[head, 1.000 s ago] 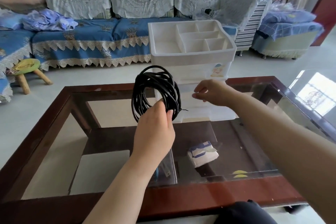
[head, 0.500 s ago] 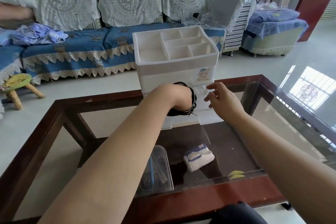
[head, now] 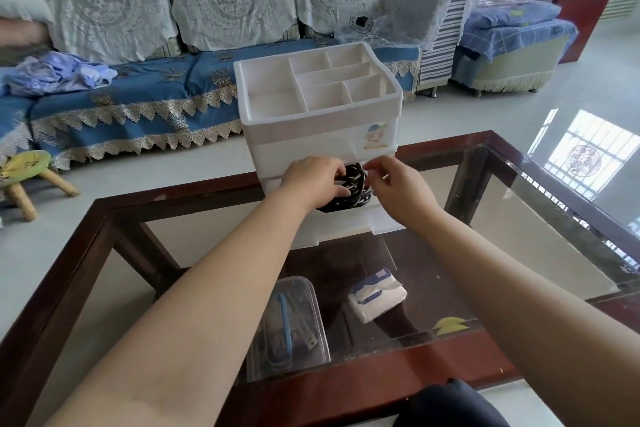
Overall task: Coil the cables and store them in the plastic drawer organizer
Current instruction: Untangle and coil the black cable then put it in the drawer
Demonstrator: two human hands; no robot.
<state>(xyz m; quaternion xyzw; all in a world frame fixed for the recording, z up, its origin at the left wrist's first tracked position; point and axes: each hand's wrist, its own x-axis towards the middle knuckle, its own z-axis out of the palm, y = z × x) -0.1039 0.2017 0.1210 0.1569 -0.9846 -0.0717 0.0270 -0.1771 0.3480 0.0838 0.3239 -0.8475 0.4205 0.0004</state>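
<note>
**Black coil sits in the open drawer**

Your glossy black cable coil (head: 349,192) lies in the organizer's (head: 318,135) pulled-out drawer (head: 349,224). Your left hand (head: 313,180) curls over it, hiding its left side; your right hand's (head: 398,189) fingers pinch near its right edge, their grip unclear.

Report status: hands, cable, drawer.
Left hand grips black cable coil, lowering it into open drawer of organizer. Right hand at coil, grip unclear. Nothing blocking.
</note>
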